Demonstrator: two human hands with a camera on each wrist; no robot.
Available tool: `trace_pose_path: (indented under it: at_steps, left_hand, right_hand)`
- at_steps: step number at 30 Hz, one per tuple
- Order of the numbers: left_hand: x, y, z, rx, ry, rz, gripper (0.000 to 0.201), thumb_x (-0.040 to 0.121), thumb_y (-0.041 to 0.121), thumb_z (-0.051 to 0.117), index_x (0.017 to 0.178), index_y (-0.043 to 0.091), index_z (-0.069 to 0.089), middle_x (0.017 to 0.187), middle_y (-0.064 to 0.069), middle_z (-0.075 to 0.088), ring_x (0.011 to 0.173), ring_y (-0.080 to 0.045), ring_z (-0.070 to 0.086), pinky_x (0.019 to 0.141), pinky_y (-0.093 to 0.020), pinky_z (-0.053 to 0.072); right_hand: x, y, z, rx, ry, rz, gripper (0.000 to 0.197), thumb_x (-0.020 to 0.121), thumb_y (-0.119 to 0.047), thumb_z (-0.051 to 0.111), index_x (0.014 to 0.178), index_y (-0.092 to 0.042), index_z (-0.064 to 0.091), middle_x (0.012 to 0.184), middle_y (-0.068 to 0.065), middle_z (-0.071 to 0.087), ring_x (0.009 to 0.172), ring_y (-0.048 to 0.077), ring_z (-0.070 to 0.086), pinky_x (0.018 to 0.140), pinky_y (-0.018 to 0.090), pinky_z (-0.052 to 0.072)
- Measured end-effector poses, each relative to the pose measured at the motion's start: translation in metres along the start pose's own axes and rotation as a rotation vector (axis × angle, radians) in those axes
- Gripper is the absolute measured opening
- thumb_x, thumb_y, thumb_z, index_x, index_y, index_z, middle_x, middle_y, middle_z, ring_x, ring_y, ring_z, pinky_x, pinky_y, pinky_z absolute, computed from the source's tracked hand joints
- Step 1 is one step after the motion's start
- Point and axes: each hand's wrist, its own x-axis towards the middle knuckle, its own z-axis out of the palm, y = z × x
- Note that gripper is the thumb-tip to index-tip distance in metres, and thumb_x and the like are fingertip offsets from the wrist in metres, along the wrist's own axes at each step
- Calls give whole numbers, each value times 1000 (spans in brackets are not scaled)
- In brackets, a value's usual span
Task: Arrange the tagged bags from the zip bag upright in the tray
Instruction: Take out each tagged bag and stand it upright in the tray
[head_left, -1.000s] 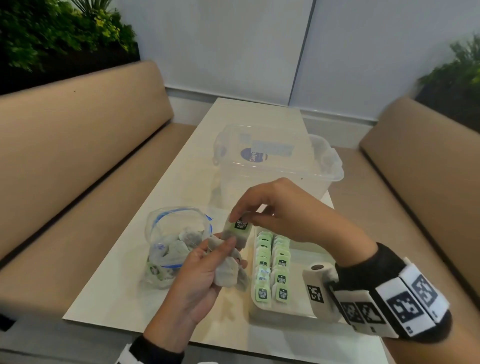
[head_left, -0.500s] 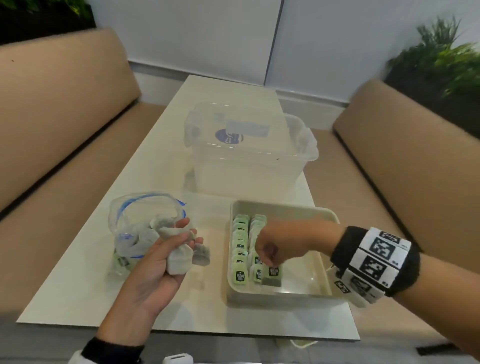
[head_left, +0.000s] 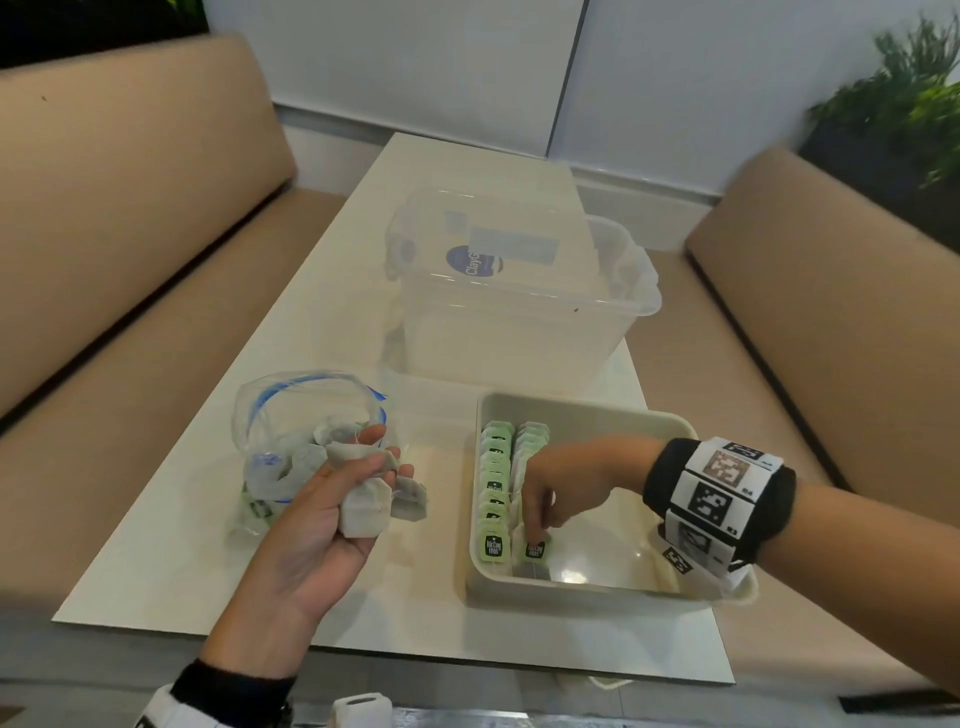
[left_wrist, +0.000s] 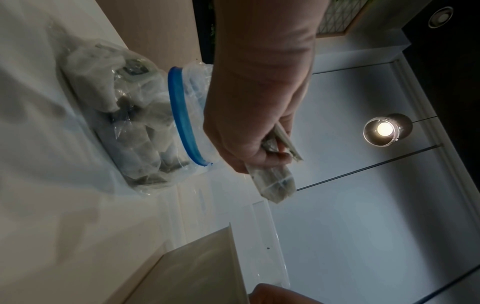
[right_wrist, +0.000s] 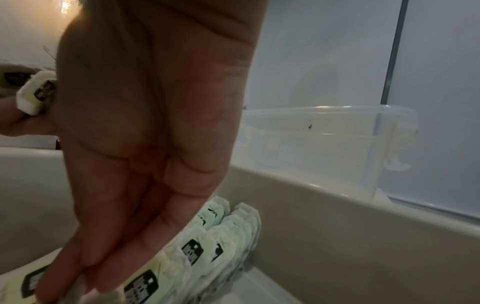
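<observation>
Over the tray, the right hand pinches a bag upright to extend the near row, while the left hand clutches spare bags ready.

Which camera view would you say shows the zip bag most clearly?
The head view shows the zip bag best: whole, open-mouthed, on the table beside the left hand. The left wrist view shows it dimmer, from the side, with its blue seal. The right wrist view does not show it.
</observation>
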Motion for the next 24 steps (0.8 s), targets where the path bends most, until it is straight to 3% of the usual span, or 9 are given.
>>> trace_pose_path:
  at_steps: [2,9,13,15,18,20,22,24]
  left_hand:
    - [0,0,1,10,-3,0,22,87,-3,48,93,11,64,79,-8,65,59,-9,68,53,-14,54]
    - [4,-1,4,-2,-16,-24,21,86,-2,49,94,11,64,75,-7,66,61,-10,68,53,-14,54]
    - [4,-1,5,7,-9,-28,26,72,2,58,94,12,65,69,-4,69,62,-10,69,55,-14,54]
    - [5,-1,6,-16,6,-32,21,79,0,55,95,11,64,68,-6,70,62,-11,69,56,-15,54]
    - [9,-2,12,-92,46,-36,17,91,2,49,97,9,63,71,-10,71,62,-15,70,54,-17,56]
    - [12,-2,19,-133,65,-28,15,92,4,49,98,10,62,81,-15,69,65,-18,71,53,-20,57]
    - [15,-2,25,-170,57,-18,17,93,7,49,105,11,61,86,-16,69,69,-21,71,50,-22,56]
    - [16,-2,29,-194,51,-4,19,94,9,49,110,11,59,81,-13,72,69,-20,71,49,-22,55]
  right_hand:
    - [0,1,1,-6,-31,-7,29,89,-6,56,111,-17,71,114,2,68,104,19,59,93,28,44]
    - [3,4,5,-11,-87,7,30,90,-8,55,116,-17,68,117,2,66,108,18,58,94,26,43]
    - [-2,0,1,-44,-78,15,34,89,-6,54,119,-17,66,119,2,64,109,17,57,89,22,40]
    - [-12,-5,-9,-30,40,7,32,88,-7,56,118,-17,65,117,0,64,102,11,56,86,18,36]
    - [-28,-25,-30,148,448,-123,18,88,-18,62,105,-15,67,98,-6,64,83,5,59,76,11,43]
    - [-37,-50,-39,269,659,-253,16,85,-25,67,97,-15,64,86,-8,63,72,0,58,66,6,43]
    - [-37,-75,-40,295,749,-307,25,81,-31,71,96,-15,60,79,-6,65,69,4,61,63,10,45]
    - [-29,-90,-38,276,805,-260,32,80,-34,72,99,-15,56,78,-3,69,71,10,63,67,19,47]
